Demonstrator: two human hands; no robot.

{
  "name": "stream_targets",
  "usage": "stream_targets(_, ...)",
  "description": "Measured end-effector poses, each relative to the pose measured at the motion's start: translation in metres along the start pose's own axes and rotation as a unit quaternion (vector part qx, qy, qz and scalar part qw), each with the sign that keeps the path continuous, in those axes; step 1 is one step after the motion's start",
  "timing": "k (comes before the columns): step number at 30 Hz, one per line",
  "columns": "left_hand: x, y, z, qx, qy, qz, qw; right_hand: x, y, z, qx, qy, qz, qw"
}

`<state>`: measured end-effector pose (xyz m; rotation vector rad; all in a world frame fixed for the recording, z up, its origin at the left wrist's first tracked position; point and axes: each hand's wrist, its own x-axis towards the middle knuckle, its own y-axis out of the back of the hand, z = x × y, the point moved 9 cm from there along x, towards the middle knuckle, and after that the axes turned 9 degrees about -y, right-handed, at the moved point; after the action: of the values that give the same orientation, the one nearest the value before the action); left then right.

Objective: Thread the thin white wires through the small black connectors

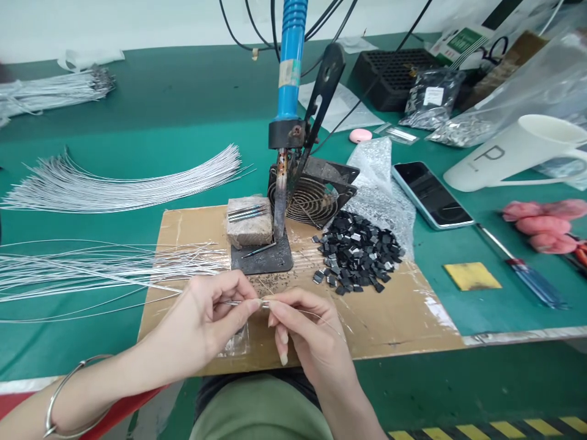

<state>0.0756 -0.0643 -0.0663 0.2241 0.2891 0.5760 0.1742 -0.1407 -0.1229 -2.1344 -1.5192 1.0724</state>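
Above the front of the brown cardboard [394, 324], my left hand [215, 318] and my right hand [307, 324] meet fingertip to fingertip. My left thumb and index finger pinch a thin metallic piece. A fine wire [316, 315] runs between my right thumb and fingers and trails off to the right. What joins the two between the fingertips is too small to make out. Just beyond the hands stands a blue soldering iron [290, 67], its tip pointing down beside a grey block [250, 232]. To the right of it lies a pile of small black connectors [360, 253].
Loose white wires [110, 269] lie at the left, with a fanned wire bundle [137, 189] behind them. A small fan [312, 195] sits behind the iron. Further right are a phone [431, 194], a white mug [513, 153], a yellow sponge [472, 276] and a screwdriver [527, 275].
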Motion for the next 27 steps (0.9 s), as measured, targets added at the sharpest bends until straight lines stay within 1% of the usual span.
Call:
stream_targets(4, -0.0001, 0.0001, 0.0021, -0.005, -0.002, 0.004, 1.000, -0.0003, 0.0006, -0.0015, -0.004, -0.003, -0.007, 1.000)
stream_targets(10, 0.0012, 0.0008, 0.0018, -0.011, 0.014, 0.023, 1.000, -0.0001, -0.0037, -0.0010, 0.036, 0.011, -0.008, 0.999)
stream_targets(24, -0.0014, 0.0010, -0.0004, 0.024, -0.028, 0.095, 0.995, 0.0033, -0.0039, 0.0036, 0.095, 0.017, 0.034, 0.995)
stream_targets(27, -0.0022, 0.0006, -0.0032, 0.030, -0.028, 0.101, 0.994, 0.0030, -0.0043, 0.0042, 0.101, 0.019, 0.041, 0.994)
